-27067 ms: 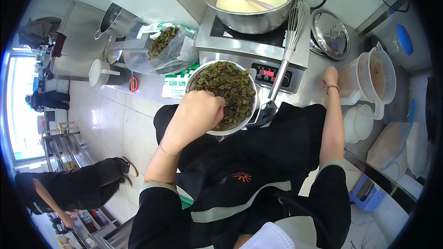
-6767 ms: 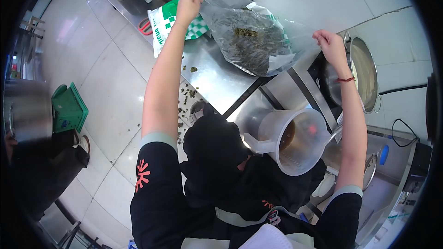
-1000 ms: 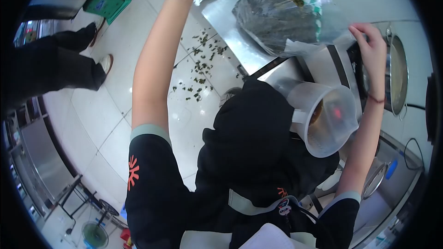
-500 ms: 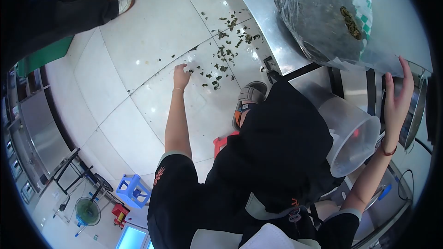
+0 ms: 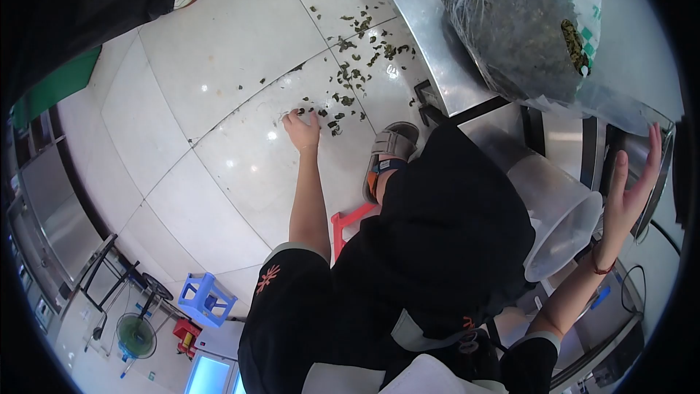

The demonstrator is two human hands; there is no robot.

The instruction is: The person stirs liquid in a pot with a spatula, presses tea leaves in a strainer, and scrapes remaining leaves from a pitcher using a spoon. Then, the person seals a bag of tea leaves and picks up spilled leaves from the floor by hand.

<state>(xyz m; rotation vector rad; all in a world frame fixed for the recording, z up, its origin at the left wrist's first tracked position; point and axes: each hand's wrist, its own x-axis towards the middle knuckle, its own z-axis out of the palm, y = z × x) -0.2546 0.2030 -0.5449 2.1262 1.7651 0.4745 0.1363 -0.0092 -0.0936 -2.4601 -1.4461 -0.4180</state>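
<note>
Dark, curled dried pieces (image 5: 346,95) that look like leaves lie scattered over the pale tiled floor. My left hand (image 5: 301,131) reaches down at their near-left edge, thumb and fingers apart around a few dark bits; whether it touches them is hard to see. Off to the right, my right hand (image 5: 633,186) is raised with thumb and fingers spread, holding nothing. Just beyond its fingertips is the edge of a large clear plastic bag (image 5: 503,36), filled with similar dark material and lying on a metal surface (image 5: 430,29).
A translucent plastic bucket (image 5: 561,226) lies tipped beside my knee. My sandalled foot (image 5: 394,146) is close to the scattered pieces, near a red stool (image 5: 350,222). Another person's leg (image 5: 109,14) is at upper left, by a green crate (image 5: 58,87). A blue stool (image 5: 206,299) stands lower left.
My left hand has moved slightly right and down in view, closer to the scattered pieces. My right hand has shifted lower, its fingers still spread. The whole view has tilted a little.
</note>
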